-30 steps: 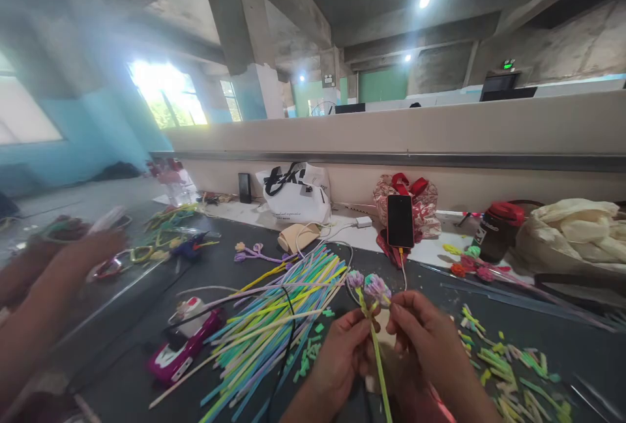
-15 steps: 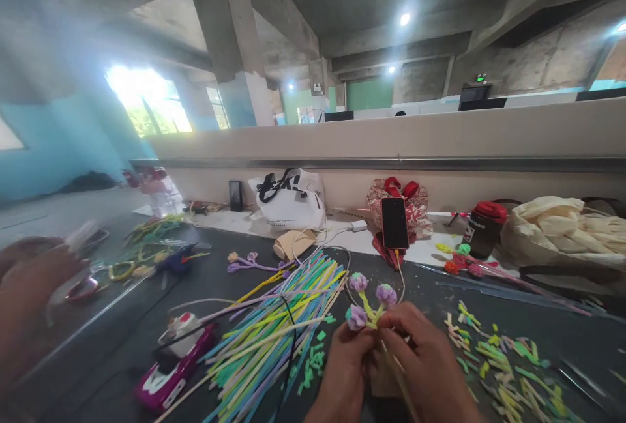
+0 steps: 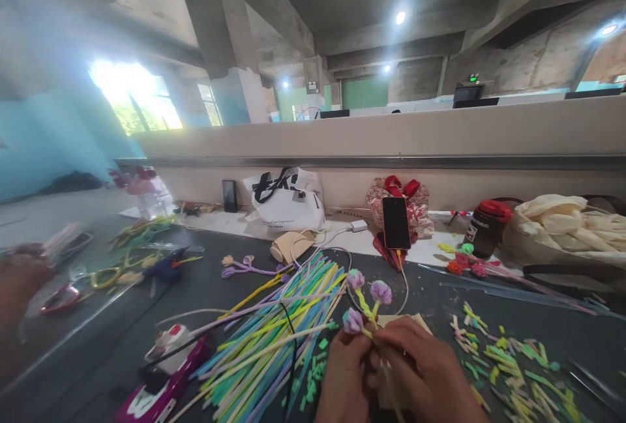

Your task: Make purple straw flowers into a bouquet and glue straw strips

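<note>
A pipe-cleaner flower (image 3: 369, 306) with three purple heads on yellow-green stems stands up between my two hands. My left hand (image 3: 346, 367) pinches it from the left, just under the lowest head. On the right, my right hand (image 3: 420, 364) has thumb and fingers closed round the stem, and a pale stem end runs down below. Behind the right hand lies a piece of brown paper (image 3: 415, 324), partly covered. A big bundle of coloured pipe cleaners (image 3: 278, 338) is spread to the left of my hands, with green clippings (image 3: 315, 371) beside it.
Cut pipe-cleaner bits (image 3: 513, 364) and tweezers (image 3: 594, 387) lie at right. A purple-and-white device (image 3: 163, 377) is at left. Behind stand a phone (image 3: 396, 224) on a cable, a white bag (image 3: 286, 198) and a red-lidded bottle (image 3: 486, 227). Another person's hand (image 3: 22, 279) is at far left.
Both my hands keep their hold on the flower, and the fingers have shifted slightly. More brown paper shows behind the right hand. The other person's hand has moved left, and the view has shifted slightly.
</note>
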Demonstrator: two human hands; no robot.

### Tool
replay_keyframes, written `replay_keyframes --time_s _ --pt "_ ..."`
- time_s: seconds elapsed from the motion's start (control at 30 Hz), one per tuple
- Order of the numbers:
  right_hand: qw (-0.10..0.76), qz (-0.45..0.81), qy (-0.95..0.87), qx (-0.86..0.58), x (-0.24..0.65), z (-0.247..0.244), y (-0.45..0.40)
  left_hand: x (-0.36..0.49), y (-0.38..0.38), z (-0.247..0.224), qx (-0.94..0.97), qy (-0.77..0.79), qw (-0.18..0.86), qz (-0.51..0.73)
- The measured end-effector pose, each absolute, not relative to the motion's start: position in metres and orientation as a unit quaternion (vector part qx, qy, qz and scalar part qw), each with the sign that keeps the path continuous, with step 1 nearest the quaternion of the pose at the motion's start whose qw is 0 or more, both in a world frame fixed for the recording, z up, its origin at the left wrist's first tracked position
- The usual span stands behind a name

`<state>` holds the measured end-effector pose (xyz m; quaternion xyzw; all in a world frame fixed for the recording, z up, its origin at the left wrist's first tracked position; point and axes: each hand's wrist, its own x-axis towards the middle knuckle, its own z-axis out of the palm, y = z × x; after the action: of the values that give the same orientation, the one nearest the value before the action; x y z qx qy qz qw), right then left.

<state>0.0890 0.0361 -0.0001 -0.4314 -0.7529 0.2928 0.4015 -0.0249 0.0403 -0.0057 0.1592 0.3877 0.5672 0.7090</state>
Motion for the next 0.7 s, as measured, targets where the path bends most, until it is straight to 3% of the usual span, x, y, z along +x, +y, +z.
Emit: replay_keyframes --time_s 0.13,0.3,0.7 --pt "0.415 0.335 -0.691 -0.488 0.086 -0.006 0.036 -0.023 0.041 -0.005 0.148 0.365 0.739 0.546" --pt "0.436 0.296 -0.672 -0.519 0.086 -0.007 0.037 -0.017 0.04 -0.005 0.133 0.339 0.73 0.578" --pt "0.426 0.265 -0.733 -0.46 0.092 -0.01 0.041 -0.02 0.038 -0.014 0.139 0.3 0.759 0.562"
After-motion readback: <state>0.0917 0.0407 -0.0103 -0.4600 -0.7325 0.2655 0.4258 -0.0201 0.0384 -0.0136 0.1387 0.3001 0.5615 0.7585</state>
